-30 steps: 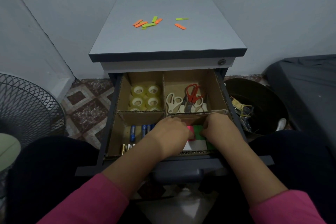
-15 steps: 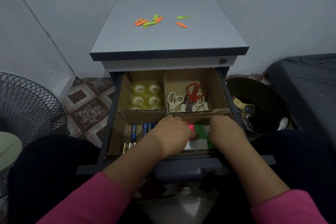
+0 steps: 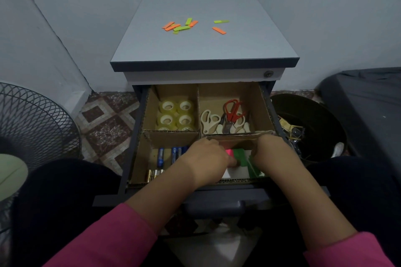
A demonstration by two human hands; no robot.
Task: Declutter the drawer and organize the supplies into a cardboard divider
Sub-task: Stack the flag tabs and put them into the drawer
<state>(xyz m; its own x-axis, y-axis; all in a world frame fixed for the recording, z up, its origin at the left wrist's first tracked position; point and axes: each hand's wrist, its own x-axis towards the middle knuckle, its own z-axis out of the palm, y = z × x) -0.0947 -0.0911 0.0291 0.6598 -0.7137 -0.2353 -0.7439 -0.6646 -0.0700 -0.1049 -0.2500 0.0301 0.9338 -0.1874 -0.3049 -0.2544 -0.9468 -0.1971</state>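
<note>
The drawer (image 3: 130,158) is open and holds a cardboard divider (image 3: 198,110) with four compartments. Tape rolls (image 3: 176,115) fill the back left one, scissors (image 3: 225,118) the back right one, and batteries (image 3: 167,156) the front left one. Both hands reach into the front right compartment, over pink (image 3: 229,152), green (image 3: 239,155) and white (image 3: 237,172) sticky note pads. My left hand (image 3: 208,158) curls down with its thumb against the pink pad. My right hand (image 3: 273,154) is next to a tilted green pad (image 3: 253,168), with its fingers hidden.
Orange and green paper strips (image 3: 182,25) lie scattered on the cabinet top (image 3: 204,50). A dark bin (image 3: 308,128) with discarded bits stands to the right. A wire fan guard (image 3: 32,123) is at the left. My knees flank the drawer.
My right hand has slid a little to the right, uncovering more of the green pads. My left hand stays on the pink pad.
</note>
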